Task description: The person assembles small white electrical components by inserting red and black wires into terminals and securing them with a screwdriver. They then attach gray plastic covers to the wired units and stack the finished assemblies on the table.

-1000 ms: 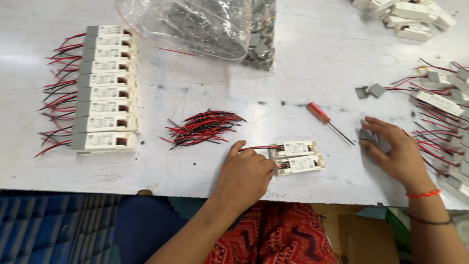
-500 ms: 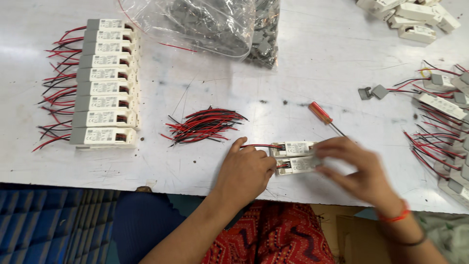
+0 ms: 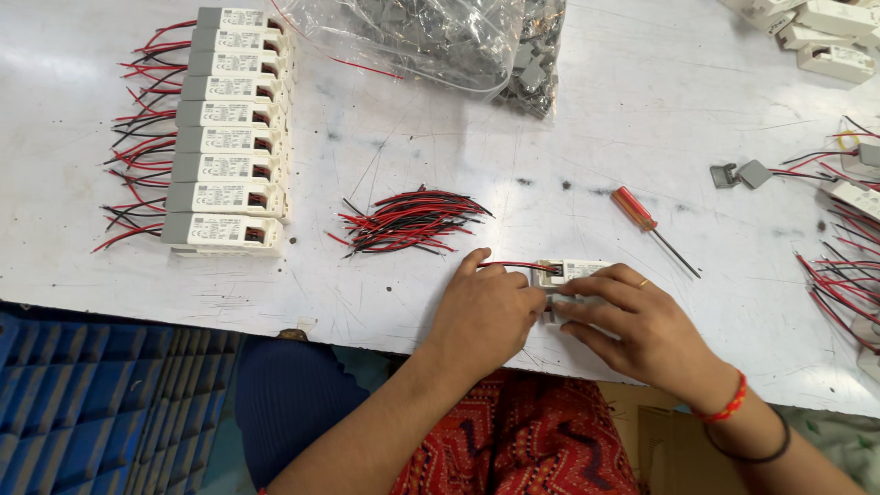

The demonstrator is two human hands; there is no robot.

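Two small white rectangular driver boxes (image 3: 577,272) lie side by side near the table's front edge. My left hand (image 3: 481,312) rests on their left end, fingers pinching a red and black wire pair that enters the box. My right hand (image 3: 642,321) lies over the nearer box, fingers pressed on it, covering most of it. A loose bundle of short red and black wires (image 3: 412,220) sits just behind my left hand. A red-handled screwdriver (image 3: 653,227) lies behind my right hand.
A neat stack of several white boxes with wires (image 3: 225,137) stands at the left. A clear plastic bag of grey parts (image 3: 440,37) is at the back. More wired boxes (image 3: 848,247) crowd the right edge. Blue crates (image 3: 82,403) sit below the table.
My right hand came in from the right side of the table and settled onto the nearer white box. My left hand stayed at the boxes' left end.
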